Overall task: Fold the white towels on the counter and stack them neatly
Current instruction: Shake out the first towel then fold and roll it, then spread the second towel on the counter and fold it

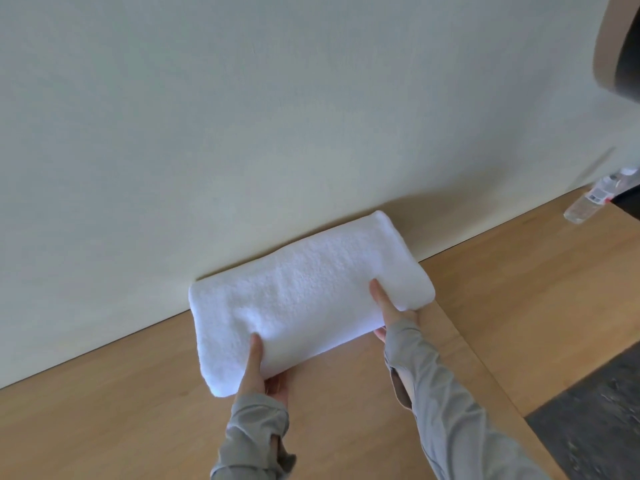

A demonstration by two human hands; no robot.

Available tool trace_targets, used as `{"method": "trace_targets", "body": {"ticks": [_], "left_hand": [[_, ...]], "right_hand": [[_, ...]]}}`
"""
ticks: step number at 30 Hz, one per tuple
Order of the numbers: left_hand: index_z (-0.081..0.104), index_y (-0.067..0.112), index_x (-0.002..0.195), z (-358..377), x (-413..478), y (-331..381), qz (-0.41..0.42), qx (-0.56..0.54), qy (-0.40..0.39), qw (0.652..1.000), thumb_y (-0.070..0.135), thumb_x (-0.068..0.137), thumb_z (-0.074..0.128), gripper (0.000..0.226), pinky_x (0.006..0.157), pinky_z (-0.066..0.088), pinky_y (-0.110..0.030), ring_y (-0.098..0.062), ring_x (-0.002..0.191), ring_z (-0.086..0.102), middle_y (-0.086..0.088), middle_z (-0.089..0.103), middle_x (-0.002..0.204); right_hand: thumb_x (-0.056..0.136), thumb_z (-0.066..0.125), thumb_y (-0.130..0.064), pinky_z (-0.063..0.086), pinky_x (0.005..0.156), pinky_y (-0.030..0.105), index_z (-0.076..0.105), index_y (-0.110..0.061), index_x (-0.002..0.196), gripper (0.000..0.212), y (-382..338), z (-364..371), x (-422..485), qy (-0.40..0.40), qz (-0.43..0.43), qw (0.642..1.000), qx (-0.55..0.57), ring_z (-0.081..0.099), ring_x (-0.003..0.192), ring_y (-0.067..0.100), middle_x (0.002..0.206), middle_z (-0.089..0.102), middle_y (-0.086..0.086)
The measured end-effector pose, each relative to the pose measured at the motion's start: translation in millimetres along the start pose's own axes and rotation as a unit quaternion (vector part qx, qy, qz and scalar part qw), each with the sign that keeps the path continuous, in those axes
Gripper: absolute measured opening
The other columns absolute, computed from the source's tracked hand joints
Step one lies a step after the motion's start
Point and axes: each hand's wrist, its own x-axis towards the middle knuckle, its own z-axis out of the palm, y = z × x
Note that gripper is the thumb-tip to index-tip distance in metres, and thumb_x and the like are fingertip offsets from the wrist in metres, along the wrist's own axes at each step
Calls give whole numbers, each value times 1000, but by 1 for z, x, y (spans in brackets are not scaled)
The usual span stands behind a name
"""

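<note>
Lt grey long sleeves [440, 393] w/ slits nr cuffs [398, 341].

- my left grip [264, 374] and right grip [392, 315] hide their fingers under the towel [304, 292].
- bottle [588, 199] blurred, clipped at right edge.
- dark thing [625, 46] top right: cut off, unidentifiable.

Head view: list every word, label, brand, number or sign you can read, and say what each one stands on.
Nothing in this view can be read.
Label on the plastic bottle at the far right: it carries print, too small and blurred to read.
White towel: no tag or writing shows.
Wall and counter: no writing shows.
</note>
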Motion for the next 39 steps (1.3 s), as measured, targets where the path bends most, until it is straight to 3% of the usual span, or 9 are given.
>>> {"method": "trace_targets", "body": {"ticks": [6,9,15,17,20,24,27,31,39], "left_hand": [[44,4,113,-9,-3,6,-28,19,-13,999,35,46,84,83,89,48,-35,-26,95,58,-11,57,98],[48,2,111,-19,-8,8,-44,116,-11,992,28,70,79,58,89,46,-35,-27,102,53,-12,53,107],[58,9,108,-54,-50,14,-18,423,-90,901,24,92,58,22,71,43,-29,-21,90,58,-4,62,98],[60,8,109,-57,-67,32,66,510,-143,846,25,93,56,24,64,41,-22,-15,81,58,-2,64,98],[57,19,118,-63,-92,74,291,616,-146,717,30,92,55,28,80,41,-19,-9,99,56,3,59,120],[22,26,145,-92,-122,148,483,756,-23,441,43,95,42,57,109,26,-29,-14,138,25,9,19,153],[2,22,150,-124,-143,210,511,784,69,347,47,97,35,67,117,9,-31,-14,146,1,7,-5,159],[-3,19,150,-185,-177,289,511,779,162,325,47,98,29,67,119,5,-34,-15,146,-4,4,-7,159],[7,18,150,-369,-258,419,517,724,285,356,47,98,30,64,118,7,-34,-14,146,1,3,1,159]], "right_hand": [[62,85,-31,49,94,39,47,-12,123,75,4,2,-12,73,-40,996,-13,56,108,24,114,58,3],[68,81,-37,41,102,38,39,-2,130,83,6,0,-29,129,-91,978,-134,49,120,31,125,51,12],[84,66,-32,26,111,46,25,-5,144,77,-2,12,-92,72,-326,888,-317,25,138,28,150,27,13],[86,64,-28,27,111,45,28,-5,143,72,-3,28,-117,5,-396,847,-354,27,138,27,148,30,12],[88,62,-22,26,112,37,31,-3,141,64,-1,57,-155,-109,-451,783,-414,29,136,25,145,34,12],[90,57,-27,19,113,29,28,-8,143,63,9,100,-206,-205,-521,659,-503,25,139,20,149,30,7],[93,51,-36,13,113,27,24,-11,145,64,24,132,-247,-235,-573,558,-552,18,142,18,152,24,5],[95,42,-43,12,113,29,19,-12,147,65,59,174,-314,-230,-631,458,-582,15,143,18,154,21,4],[94,41,-45,13,115,31,19,-11,147,66,188,253,-494,-303,-685,374,-547,15,144,19,153,22,5]]}}
